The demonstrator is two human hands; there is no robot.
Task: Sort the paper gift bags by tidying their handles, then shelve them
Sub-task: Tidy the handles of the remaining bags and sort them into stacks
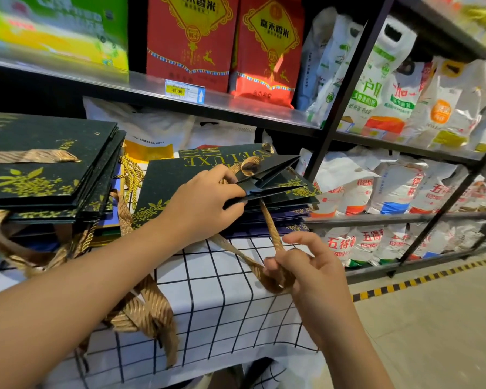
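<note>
The left hand (205, 197) grips the flat dark-green paper gift bag (185, 175) at centre frame, hiding its mouth. The right hand (295, 265) pinches its gold ribbon handle (270, 228). A second bag stack (48, 164) at left is cut off.

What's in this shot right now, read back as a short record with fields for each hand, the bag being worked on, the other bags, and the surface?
left hand: grips the opened mouth of the top gift bag
right hand: holds the gold ribbon handle, pulled out from the bag
gift bag: dark green, gold print, lying flat on a stack
second stack: same bags at left, ribbons hanging over the edge
surface: checked tablecloth
behind: shelves of bagged goods
</note>
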